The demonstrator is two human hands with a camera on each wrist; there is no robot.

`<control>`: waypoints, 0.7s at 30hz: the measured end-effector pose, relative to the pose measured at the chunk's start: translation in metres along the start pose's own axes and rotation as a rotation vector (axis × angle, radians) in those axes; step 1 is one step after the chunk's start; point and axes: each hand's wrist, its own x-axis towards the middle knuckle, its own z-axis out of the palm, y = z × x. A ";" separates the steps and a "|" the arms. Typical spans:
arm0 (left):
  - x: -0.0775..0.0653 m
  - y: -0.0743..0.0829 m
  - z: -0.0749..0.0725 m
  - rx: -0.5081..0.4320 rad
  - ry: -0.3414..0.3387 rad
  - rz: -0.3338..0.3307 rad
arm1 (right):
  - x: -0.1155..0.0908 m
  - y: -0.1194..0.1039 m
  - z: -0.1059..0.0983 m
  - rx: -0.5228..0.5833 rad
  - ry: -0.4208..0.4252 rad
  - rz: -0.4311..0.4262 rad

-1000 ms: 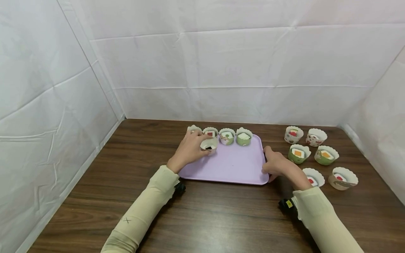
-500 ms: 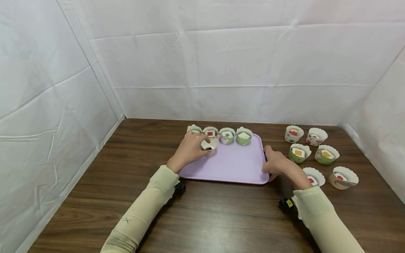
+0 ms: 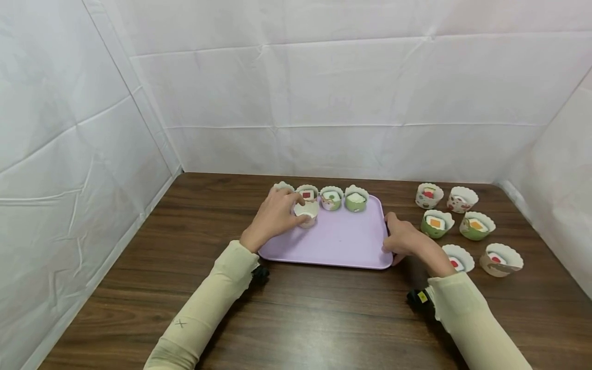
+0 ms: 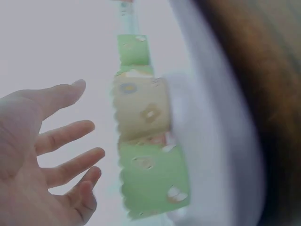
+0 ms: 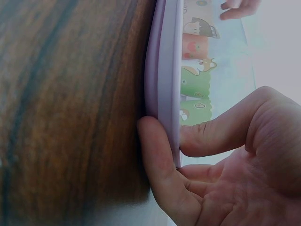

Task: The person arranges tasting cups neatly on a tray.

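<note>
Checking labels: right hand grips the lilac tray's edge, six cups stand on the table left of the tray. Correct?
Wrong side: the head view shows those six cups right of the lilac tray. The right hand does grip its edge.

Mauve rectangular plastic tray (image 3: 344, 241): free rm. front-centre & R
Back: row of patterned paper cups (image 3: 331, 201) blocks
L end: L hand (image 3: 276, 213), cream round paper cup (image 3: 309, 211)
R edge: R hand (image 3: 408, 239) in way
L hand–cups: prob. gap, blurry

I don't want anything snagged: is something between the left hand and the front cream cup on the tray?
Nothing visible stands there. In the left wrist view, only an open gap shows between the left hand and the cream cup.
</note>
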 end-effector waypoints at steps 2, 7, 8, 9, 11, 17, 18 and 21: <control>-0.001 -0.002 -0.007 -0.041 0.013 -0.007 | 0.000 0.000 0.000 0.000 -0.001 0.000; -0.008 -0.014 -0.026 -0.166 0.019 -0.060 | 0.001 0.000 0.001 0.003 0.000 -0.003; -0.010 -0.017 -0.030 -0.190 0.020 -0.072 | 0.001 0.000 0.002 0.002 -0.001 -0.005; -0.013 -0.021 -0.033 -0.214 0.022 -0.082 | 0.002 0.000 0.002 0.003 -0.002 -0.003; -0.018 -0.030 -0.039 -0.263 0.022 -0.100 | 0.002 0.000 0.002 0.003 -0.003 -0.004; -0.033 -0.054 -0.045 -0.354 -0.076 -0.197 | 0.002 -0.001 0.001 0.004 -0.005 0.002; -0.034 -0.057 -0.045 -0.377 -0.106 -0.221 | 0.002 -0.001 0.001 0.005 -0.006 0.006; -0.036 -0.063 -0.043 -0.472 -0.196 -0.294 | 0.002 -0.001 0.001 0.006 -0.008 0.016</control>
